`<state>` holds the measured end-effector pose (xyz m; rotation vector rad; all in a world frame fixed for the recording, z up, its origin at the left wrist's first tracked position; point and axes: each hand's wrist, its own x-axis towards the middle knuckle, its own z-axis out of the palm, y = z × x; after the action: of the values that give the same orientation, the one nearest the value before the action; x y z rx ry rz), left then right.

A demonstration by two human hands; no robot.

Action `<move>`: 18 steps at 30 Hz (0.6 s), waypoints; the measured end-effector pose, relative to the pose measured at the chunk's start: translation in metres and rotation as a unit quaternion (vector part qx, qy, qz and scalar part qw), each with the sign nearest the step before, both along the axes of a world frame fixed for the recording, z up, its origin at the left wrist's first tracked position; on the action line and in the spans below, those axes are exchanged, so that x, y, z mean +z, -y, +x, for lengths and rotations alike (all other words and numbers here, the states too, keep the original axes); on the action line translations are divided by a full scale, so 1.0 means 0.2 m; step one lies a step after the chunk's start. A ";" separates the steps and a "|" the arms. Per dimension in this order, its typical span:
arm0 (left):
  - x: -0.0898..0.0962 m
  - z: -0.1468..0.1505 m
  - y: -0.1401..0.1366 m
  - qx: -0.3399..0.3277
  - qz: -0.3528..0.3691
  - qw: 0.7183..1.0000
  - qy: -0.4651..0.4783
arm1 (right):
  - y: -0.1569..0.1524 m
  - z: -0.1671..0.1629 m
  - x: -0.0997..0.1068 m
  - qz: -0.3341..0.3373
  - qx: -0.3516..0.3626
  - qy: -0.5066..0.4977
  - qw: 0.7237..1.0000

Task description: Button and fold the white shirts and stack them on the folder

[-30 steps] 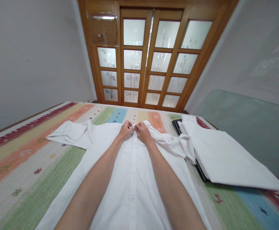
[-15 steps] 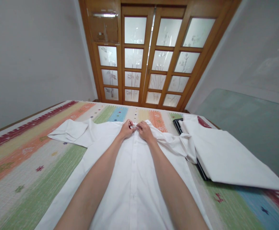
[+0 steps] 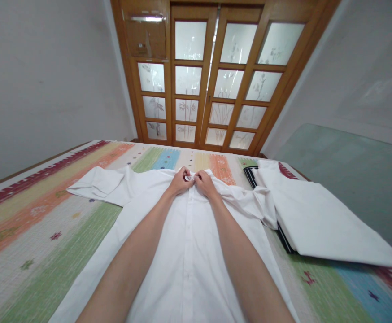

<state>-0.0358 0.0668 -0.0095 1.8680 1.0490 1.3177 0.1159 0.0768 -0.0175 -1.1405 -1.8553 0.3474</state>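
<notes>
A white button-front shirt (image 3: 169,251) lies spread face up, its collar end away from me and its placket running down the middle. My left hand (image 3: 181,181) pinches the shirt at the collar, thumb and forefinger curled together. Right beside it, my right hand (image 3: 203,183) is also closed on the collar fabric near the top of the placket. The fingertips of both hands almost meet, and whatever small part lies between them is hidden. The left sleeve (image 3: 105,181) lies folded flat, while the right sleeve (image 3: 263,202) is crumpled.
A multicoloured striped cloth (image 3: 58,251) covers the surface under the shirt. On the right rests a stack of folded white clothes (image 3: 324,224) with a black striped piece (image 3: 285,240) beneath. Behind stand wooden doors with glass panes (image 3: 204,80); a pale green board (image 3: 344,166) is at right.
My left hand has turned slightly and its fingers have shifted at the collar. The right hand has moved a little to the right, its grip still on the fabric.
</notes>
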 end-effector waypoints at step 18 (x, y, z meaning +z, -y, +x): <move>0.03 0.01 0.03 0.172 0.088 0.981 -0.028 | 0.04 0.03 0.02 0.102 -0.230 -0.002 0.968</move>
<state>-0.0347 0.0613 -0.0033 1.9203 1.3709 1.6049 0.1215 0.0690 -0.0128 -1.3755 -1.5217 -0.1030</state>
